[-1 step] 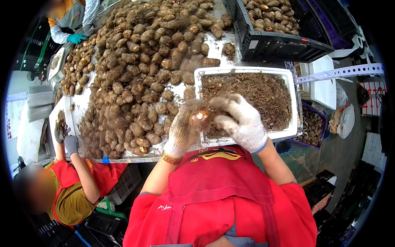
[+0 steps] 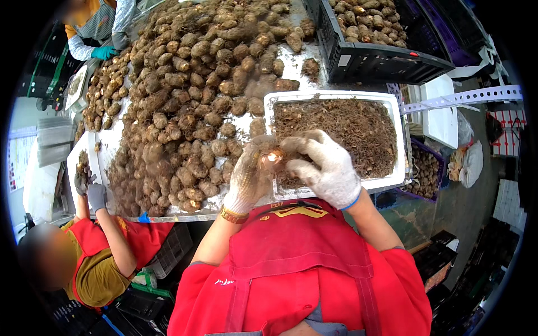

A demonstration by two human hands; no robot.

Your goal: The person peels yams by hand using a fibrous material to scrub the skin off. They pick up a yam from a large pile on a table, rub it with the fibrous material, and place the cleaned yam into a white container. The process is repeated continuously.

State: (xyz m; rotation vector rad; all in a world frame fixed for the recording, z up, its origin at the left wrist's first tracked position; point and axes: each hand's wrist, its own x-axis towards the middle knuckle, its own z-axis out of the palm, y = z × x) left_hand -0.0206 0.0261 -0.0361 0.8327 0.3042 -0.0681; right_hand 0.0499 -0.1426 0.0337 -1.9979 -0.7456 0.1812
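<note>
My left hand (image 2: pixel 247 175), in a soiled white knit glove, is closed around a hairy brown taro corm (image 2: pixel 271 159) with a pale cut end. My right hand (image 2: pixel 322 165), gloved the same way, has its fingers and thumb bent around the corm's right side. Its dirty fingertips blend with the corm's fibres, so the exact contact is hard to see. Both hands are over the near left edge of a white foam box (image 2: pixel 395 140) filled with loose brown root fibres (image 2: pixel 342 120). A large heap of taro corms (image 2: pixel 179 112) lies to the left on the table.
A black crate (image 2: pixel 386 61) holding taro stands at the back right. A purple perforated bar (image 2: pixel 465 99) juts out beyond the box. Below right sits a purple crate of taro (image 2: pixel 424 171). One co-worker's gloved hands (image 2: pixel 96 193) are at the left; another's teal glove (image 2: pixel 104 52) is farther back.
My right hand has shifted slightly left and down, closer to the taro corm. The left hand holds the corm in the same place.
</note>
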